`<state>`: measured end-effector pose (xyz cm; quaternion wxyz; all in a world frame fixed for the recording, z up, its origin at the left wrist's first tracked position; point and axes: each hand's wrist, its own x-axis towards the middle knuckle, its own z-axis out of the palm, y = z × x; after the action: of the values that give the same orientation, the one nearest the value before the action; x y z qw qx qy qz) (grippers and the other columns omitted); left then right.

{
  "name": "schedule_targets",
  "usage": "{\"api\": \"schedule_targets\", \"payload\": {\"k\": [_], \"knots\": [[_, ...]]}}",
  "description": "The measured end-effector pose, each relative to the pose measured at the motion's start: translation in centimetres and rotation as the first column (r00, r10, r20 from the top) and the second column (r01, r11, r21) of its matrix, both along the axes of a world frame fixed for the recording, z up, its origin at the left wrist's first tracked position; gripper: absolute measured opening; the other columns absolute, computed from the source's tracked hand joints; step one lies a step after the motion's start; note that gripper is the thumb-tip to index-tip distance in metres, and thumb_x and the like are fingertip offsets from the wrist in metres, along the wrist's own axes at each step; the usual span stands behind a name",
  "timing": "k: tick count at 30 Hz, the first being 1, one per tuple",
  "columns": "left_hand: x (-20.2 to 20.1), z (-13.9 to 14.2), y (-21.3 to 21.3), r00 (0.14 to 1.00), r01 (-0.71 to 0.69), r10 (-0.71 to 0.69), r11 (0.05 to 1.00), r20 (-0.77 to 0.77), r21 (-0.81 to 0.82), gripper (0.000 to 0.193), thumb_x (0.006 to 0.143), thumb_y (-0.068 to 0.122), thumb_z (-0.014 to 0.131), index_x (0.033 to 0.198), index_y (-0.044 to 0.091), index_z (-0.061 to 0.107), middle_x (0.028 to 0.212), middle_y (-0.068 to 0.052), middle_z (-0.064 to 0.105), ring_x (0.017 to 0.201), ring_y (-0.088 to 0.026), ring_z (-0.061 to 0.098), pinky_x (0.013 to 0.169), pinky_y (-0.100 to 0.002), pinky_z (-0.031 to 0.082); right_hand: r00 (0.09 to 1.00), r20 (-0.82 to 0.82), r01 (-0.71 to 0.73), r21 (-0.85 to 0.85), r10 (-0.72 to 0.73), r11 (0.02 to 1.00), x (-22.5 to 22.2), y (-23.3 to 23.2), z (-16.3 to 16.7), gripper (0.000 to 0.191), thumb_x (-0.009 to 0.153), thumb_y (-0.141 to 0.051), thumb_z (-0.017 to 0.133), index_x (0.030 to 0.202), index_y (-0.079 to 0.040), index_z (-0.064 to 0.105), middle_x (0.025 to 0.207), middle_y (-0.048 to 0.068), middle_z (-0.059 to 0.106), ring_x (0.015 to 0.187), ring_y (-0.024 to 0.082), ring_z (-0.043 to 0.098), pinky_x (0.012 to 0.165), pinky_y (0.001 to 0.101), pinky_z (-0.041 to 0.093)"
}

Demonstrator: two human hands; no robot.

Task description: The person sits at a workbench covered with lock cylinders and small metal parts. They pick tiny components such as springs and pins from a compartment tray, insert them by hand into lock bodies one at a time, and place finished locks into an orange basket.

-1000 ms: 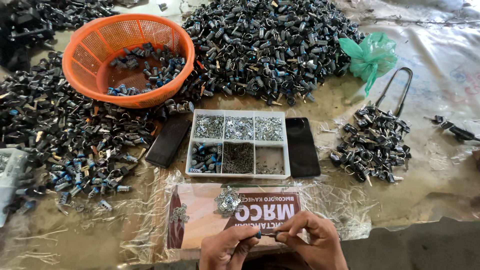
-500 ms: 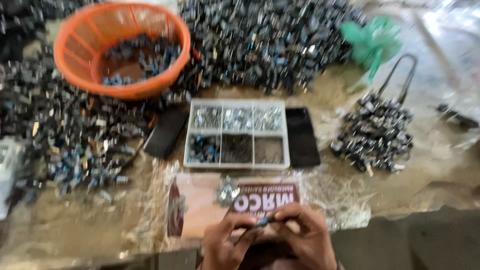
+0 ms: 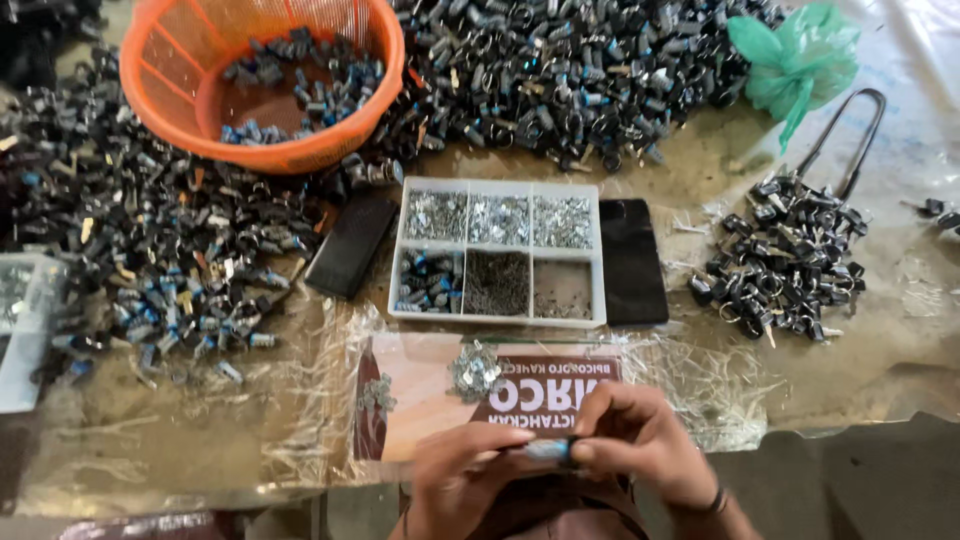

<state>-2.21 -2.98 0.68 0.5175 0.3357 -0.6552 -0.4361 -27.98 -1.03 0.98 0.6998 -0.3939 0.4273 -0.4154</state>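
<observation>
Both hands, left hand (image 3: pixel 465 478) and right hand (image 3: pixel 632 440), remain pinching one small blue-grey part (image 3: pixel 548 452), possibly a lock cylinder, just below the divided tray (image 3: pixel 500 320); the view moved closer.

Workbench (image 3: pixel 880 370) covered with clear plastic sheet (image 3: pixel 200 440), brownish, stained surface underneath. Sheet wrinkled and glossy, catching soft daylight from upper right. Front edge of bench runs along the bottom; dark grey floor (image 3: pixel 860 490) below it at lower right. No walls or windows in view
</observation>
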Motion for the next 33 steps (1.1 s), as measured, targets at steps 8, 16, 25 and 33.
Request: {"api": "schedule_targets", "payload": {"k": [8,16,25,33], "knots": [[3.6,-1.7,-1.0,0.918,-0.385,0.378,0.921,0.118,0.052,0.017,0.079,0.007,0.085,0.092,0.001,0.076,0.084,-0.009,0.081,0.076,-0.015,0.079,0.072,-0.026,0.061,0.891,0.107,0.441,-0.427,-0.441,0.789,-2.3,-9.2,4.7,0.05,0.095,-0.01,0.068,0.141,-0.002,0.05,0.155,0.013,0.048,0.145,0.022,0.046,0.118,0.0414,0.039],[5.2,-4.8,-1.7,0.92,-0.377,0.366,0.924,0.139,0.064,0.015,0.084,0.008,0.08,0.097,0.002,0.075,0.084,-0.008,0.082,0.079,-0.014,0.08,0.075,-0.026,0.062,0.807,-0.275,0.389,-0.417,-0.522,0.821,-3.0,-8.3,4.8,0.049,0.089,-0.021,0.073,0.133,-0.006,0.059,0.147,0.012,0.058,0.134,0.026,0.055,0.108,0.0443,0.046],[5.7,-8.0,-4.4,0.946,-0.323,0.308,0.925,0.102,0.2,0.02,0.088,0.008,0.074,0.106,0.002,0.067,0.09,-0.014,0.081,0.075,-0.016,0.078,0.069,-0.03,0.062,-0.372,-0.728,-0.014,-0.615,-0.575,0.788,-12.1,-9.4,3.2,0.042,0.09,-0.028,0.077,0.127,-0.009,0.071,0.123,0.01,0.068,0.116,0.034,0.058,0.102,0.0446,0.048],[4.6,-10.9,-7.1,0.98,-0.198,0.197,0.973,0.023,0.122,0.023,0.088,0.006,0.074,0.109,-0.001,0.067,0.089,-0.015,0.08,0.07,-0.016,0.077,0.068,-0.031,0.065,-0.411,-0.869,-0.143,-0.238,-0.277,0.961,-15.8,-16.6,1.8,0.028,0.085,-0.034,0.074,0.107,-0.018,0.074,0.114,0.006,0.066,0.111,0.03,0.059,0.091,0.0417,0.052]]}}
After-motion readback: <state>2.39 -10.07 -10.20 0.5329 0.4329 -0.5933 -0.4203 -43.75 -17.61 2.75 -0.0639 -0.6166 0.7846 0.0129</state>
